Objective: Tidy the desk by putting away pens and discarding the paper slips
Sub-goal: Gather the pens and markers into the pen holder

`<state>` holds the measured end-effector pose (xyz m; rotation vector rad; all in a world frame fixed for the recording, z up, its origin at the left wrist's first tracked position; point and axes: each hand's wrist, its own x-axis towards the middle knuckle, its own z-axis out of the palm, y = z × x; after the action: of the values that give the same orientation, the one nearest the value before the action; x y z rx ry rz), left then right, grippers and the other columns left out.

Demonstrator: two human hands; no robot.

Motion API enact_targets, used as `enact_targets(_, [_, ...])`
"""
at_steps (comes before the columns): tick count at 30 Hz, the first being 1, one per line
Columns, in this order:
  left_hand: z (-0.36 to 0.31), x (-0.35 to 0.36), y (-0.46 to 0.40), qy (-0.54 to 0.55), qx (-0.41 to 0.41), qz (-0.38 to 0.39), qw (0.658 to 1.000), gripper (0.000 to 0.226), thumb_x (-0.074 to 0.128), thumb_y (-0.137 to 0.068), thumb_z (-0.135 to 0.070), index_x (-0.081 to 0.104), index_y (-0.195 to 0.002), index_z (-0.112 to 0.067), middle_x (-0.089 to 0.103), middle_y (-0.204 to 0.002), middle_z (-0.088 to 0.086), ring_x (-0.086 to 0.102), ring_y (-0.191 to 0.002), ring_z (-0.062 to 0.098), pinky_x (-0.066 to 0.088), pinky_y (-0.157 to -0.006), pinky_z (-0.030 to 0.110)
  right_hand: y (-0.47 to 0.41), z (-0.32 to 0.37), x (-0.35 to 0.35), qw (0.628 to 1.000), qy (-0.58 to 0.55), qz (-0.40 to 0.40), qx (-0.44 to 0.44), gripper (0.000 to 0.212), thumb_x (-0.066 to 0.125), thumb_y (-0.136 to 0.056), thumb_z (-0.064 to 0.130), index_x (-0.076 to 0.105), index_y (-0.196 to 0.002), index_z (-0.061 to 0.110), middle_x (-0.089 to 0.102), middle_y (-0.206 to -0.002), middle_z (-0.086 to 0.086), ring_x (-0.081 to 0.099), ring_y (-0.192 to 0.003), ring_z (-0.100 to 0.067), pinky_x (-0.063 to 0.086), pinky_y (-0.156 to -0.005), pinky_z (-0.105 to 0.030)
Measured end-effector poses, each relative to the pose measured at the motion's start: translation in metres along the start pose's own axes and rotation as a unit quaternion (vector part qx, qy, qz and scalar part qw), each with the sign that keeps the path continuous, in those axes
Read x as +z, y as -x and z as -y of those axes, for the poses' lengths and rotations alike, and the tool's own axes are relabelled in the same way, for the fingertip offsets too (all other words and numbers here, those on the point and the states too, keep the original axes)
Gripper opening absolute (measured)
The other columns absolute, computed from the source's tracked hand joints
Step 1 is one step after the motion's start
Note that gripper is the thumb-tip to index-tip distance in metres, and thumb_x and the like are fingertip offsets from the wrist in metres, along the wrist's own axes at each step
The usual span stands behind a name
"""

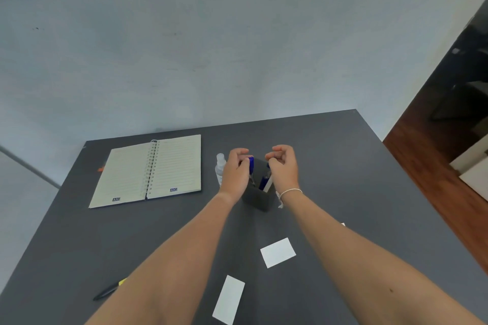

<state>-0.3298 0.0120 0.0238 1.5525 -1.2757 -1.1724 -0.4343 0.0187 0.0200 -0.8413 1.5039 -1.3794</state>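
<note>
Both hands hover over a dark pen holder (257,199) near the desk's middle. My left hand (236,171) grips a blue pen (251,163) whose tip points down into the holder. My right hand (284,167) is closed on another blue-and-white pen (265,183) that stands in the holder. Two white paper slips lie nearer to me: one (278,252) between my forearms, another (229,299) at the bottom edge. A tiny white scrap (343,224) peeks out beside my right forearm. A black pen with a yellow end (109,290) lies at the lower left, partly under my left forearm.
An open spiral notebook (148,170) lies at the back left of the dark grey desk (356,192). A small clear bottle (220,167) stands just left of my left hand. The desk's back edge meets a pale wall; wooden floor shows to the right.
</note>
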Motion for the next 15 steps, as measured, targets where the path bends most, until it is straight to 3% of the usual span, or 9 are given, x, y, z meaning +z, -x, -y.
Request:
enact_targets(3, [0.002, -0.001, 0.0, -0.02, 0.003, 0.006, 1.0, 0.029, 0.036, -0.097, -0.01, 0.05, -0.123, -0.012, 0.056, -0.121, 0.002, 0.051, -0.103, 0.009, 0.04, -0.066, 0.001, 0.0, 0.001, -0.003, 1.0, 0.005, 0.001, -0.001, 0.027, 0.043, -0.085, -0.007, 0.049, -0.101, 0.015, 0.059, -0.097, -0.007, 0.055, -0.083, -0.012, 0.044, -0.068, -0.017])
enact_targets(7, [0.004, -0.004, 0.0, -0.048, 0.002, -0.006, 0.999, 0.024, 0.037, -0.097, -0.02, 0.053, -0.111, -0.033, 0.043, -0.139, 0.005, 0.049, -0.109, 0.007, 0.033, -0.066, 0.001, 0.0, 0.005, -0.008, 1.0, -0.003, -0.012, -0.007, 0.031, 0.043, -0.084, -0.008, 0.05, -0.103, 0.015, 0.059, -0.107, -0.005, 0.056, -0.098, -0.016, 0.046, -0.08, -0.02])
enact_targets(9, [0.001, -0.008, 0.003, -0.047, 0.009, -0.009, 0.999, 0.029, 0.036, -0.097, -0.017, 0.053, -0.117, -0.03, 0.043, -0.14, 0.005, 0.048, -0.109, 0.006, 0.033, -0.071, 0.002, 0.001, 0.008, -0.011, 1.0, -0.008, -0.016, -0.011, 0.032, 0.044, -0.083, -0.009, 0.051, -0.103, 0.015, 0.059, -0.11, -0.006, 0.056, -0.103, -0.017, 0.048, -0.088, -0.027])
enact_targets(12, [-0.007, -0.013, 0.013, -0.031, 0.009, 0.003, 0.999, 0.037, 0.034, -0.097, -0.011, 0.046, -0.131, -0.018, 0.045, -0.142, 0.004, 0.045, -0.125, 0.011, 0.033, -0.093, 0.015, 0.007, 0.015, -0.013, 0.999, -0.002, -0.013, -0.029, 0.034, 0.044, -0.082, -0.009, 0.053, -0.103, 0.015, 0.059, -0.114, -0.006, 0.056, -0.108, -0.017, 0.048, -0.097, -0.034])
enact_targets(15, [-0.012, -0.019, 0.021, -0.02, 0.022, -0.007, 1.0, 0.04, 0.033, -0.096, -0.01, 0.043, -0.134, -0.018, 0.046, -0.143, 0.002, 0.043, -0.13, 0.016, 0.035, -0.102, 0.026, 0.016, 0.022, -0.012, 0.998, 0.008, 0.009, -0.06, 0.034, 0.042, -0.082, -0.009, 0.055, -0.104, 0.015, 0.058, -0.111, 0.0, 0.054, -0.109, -0.015, 0.045, -0.1, -0.033])
